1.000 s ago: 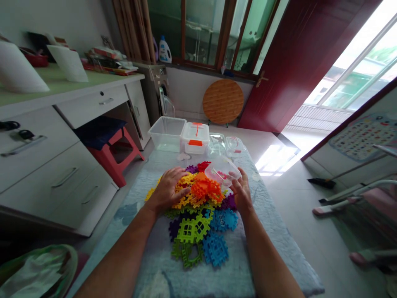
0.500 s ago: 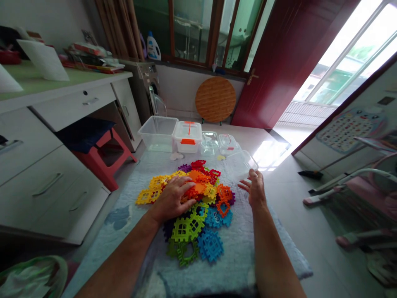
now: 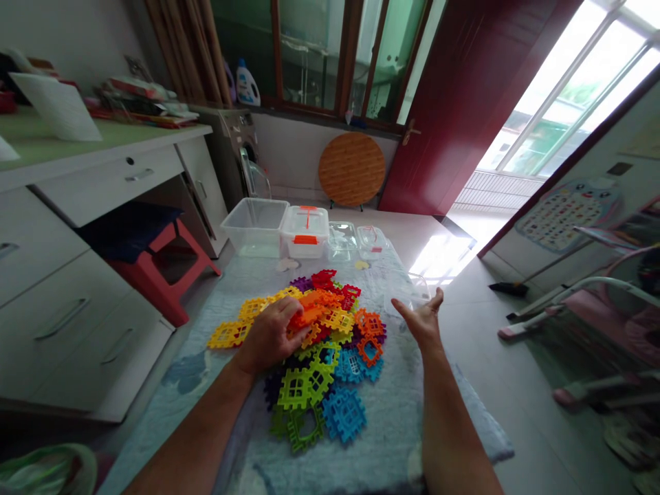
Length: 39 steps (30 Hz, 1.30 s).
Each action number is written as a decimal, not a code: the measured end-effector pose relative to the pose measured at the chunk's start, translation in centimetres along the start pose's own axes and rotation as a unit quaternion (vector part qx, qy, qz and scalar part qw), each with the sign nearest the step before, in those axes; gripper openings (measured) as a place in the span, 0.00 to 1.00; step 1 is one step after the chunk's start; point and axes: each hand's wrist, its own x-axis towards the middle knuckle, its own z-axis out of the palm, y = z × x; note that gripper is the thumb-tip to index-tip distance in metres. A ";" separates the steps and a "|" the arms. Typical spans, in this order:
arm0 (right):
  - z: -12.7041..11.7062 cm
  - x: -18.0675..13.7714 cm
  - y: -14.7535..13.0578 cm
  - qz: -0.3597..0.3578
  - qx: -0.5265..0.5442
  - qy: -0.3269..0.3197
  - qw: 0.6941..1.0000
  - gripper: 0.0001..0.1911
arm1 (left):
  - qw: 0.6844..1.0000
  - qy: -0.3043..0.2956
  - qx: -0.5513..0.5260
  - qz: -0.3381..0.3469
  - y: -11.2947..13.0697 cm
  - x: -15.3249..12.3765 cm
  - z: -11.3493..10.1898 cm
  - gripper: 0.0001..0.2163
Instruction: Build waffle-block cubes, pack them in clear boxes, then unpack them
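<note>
In the head view, a heap of toothed plastic building tiles [image 3: 309, 375] in several colours lies on the cloth before me. My left hand [image 3: 273, 330] is on the left side of the heap, its fingers curled over some orange tiles [image 3: 314, 306]; its fingertips are partly hidden. Yellow tiles [image 3: 229, 335] lie beside that hand. To the right of the heap, my right hand [image 3: 423, 322] is open, thumb and fingers spread wide. Just behind it a clear plastic container or lid [image 3: 410, 294] rests low near the cloth's right edge, partly covered by the hand.
Along the cloth's far edge stand a clear open bin [image 3: 252, 234], a clear box with orange latches [image 3: 305, 227] and two smaller clear containers, one a box [image 3: 372, 239]. A red stool [image 3: 175, 261] and a white desk [image 3: 118, 172] are at left, a pink chair [image 3: 592, 316] at right.
My right hand has let go of the clear piece, which now sits lower, and its fingers have spread. My left hand's fingers have curled in around the orange tiles, which look raised.
</note>
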 end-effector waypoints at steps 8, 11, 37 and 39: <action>0.8 -1.1 -2.0 -0.051 -0.051 0.075 0.995 0.59 | 1.000 0.006 0.014 0.000 -0.5 -0.2 0.2 0.10; 1.1 -1.4 -2.6 -0.100 -0.074 0.082 0.989 0.52 | 1.000 -0.004 0.008 0.007 -0.4 -0.1 0.1 0.12; 5.0 8.3 -2.7 -0.084 -0.144 0.110 0.980 0.11 | 0.982 0.135 0.132 -0.023 -1.3 -0.3 -0.3 0.05; 5.7 8.1 -2.9 -0.101 -0.146 0.094 0.980 0.10 | 0.987 0.116 0.108 -0.004 -1.1 -0.2 -0.4 0.06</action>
